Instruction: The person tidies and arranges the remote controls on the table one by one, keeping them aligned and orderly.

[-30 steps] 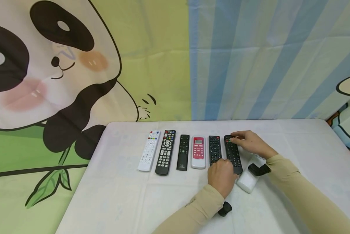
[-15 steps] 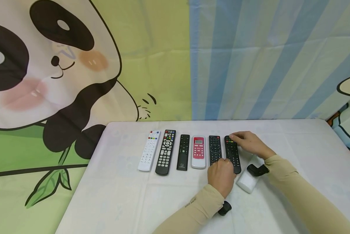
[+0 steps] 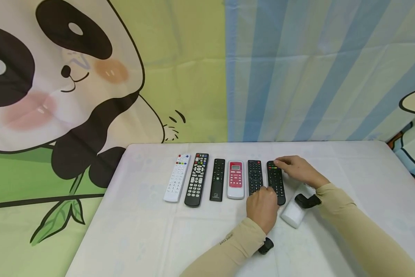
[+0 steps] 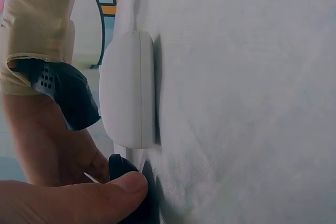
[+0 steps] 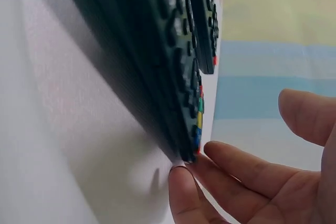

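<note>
Beside the row's right end, a black remote control with coloured buttons at its top lies nearly upright on the cloth. My left hand holds its near end; the curled fingers are mostly hidden, while the left wrist view shows the thumb pressed on the black end. My right hand touches the far end with extended fingertips. In the right wrist view its thumb stands away from the remote control. Another black remote control lies just left, its near end hidden behind my left hand.
Further left lie a red-and-white remote control, two black remote controls and a white remote control. A white remote-like object lies slanted beneath my right wrist. A white cloth covers the table; printed curtains hang behind.
The rightmost black remote control's near end has shifted slightly left and away from me, straightening it. My right fingertips have slid slightly to its far end. My left hand has barely moved.
</note>
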`<state>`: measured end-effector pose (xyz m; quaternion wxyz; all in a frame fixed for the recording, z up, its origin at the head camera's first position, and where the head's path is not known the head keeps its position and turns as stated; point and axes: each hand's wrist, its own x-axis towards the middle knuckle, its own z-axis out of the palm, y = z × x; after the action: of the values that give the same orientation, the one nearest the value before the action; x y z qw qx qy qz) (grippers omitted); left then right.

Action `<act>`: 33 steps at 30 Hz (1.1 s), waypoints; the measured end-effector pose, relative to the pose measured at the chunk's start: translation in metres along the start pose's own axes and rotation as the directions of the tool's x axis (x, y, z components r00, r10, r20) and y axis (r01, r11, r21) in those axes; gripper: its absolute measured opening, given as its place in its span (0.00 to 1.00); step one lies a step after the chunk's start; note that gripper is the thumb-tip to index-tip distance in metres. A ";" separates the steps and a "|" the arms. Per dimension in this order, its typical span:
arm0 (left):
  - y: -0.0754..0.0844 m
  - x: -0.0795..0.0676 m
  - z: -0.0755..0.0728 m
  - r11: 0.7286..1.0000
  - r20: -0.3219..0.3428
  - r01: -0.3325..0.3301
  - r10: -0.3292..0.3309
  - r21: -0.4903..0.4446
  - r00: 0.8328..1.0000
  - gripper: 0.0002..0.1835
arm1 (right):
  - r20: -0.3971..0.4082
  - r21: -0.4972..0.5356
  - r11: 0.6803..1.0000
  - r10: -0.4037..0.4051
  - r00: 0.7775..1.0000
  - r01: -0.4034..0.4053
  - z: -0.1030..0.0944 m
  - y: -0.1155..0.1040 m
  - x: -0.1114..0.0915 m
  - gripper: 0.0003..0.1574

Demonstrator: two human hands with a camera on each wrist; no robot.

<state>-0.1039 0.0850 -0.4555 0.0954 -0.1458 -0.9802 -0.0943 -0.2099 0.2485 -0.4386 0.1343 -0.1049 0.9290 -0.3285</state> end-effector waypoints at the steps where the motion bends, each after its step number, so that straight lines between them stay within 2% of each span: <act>1: 0.000 0.000 0.000 1.000 -0.005 -0.004 0.004 0.002 1.000 0.22 | -0.001 0.001 1.000 -0.002 1.000 0.002 -0.001 0.001 -0.001 0.40; 12: -0.009 -0.006 0.003 0.999 -0.057 -0.043 0.042 -0.012 0.997 0.23 | -0.040 -0.018 1.000 -0.022 0.999 0.021 -0.019 0.003 -0.015 0.39; 18: -0.014 -0.013 0.000 0.994 -0.102 -0.077 0.069 -0.078 0.992 0.21 | -0.047 -0.030 0.999 -0.013 0.999 0.012 -0.026 0.007 -0.024 0.40; 26: -0.013 -0.020 -0.004 0.983 -0.077 -0.102 0.091 -0.153 0.993 0.20 | -0.053 -0.038 0.999 0.010 0.999 -0.012 -0.035 0.015 -0.032 0.42; 33: -0.013 -0.025 -0.007 0.978 -0.023 -0.110 0.108 -0.179 0.994 0.18 | -0.046 -0.039 0.998 0.051 0.998 -0.053 -0.045 0.026 -0.039 0.46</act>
<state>-0.0835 0.0647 -0.4566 0.0934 -0.2068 -0.9575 -0.1780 -0.1902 0.3054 -0.4150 0.1196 -0.0761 0.9407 -0.3082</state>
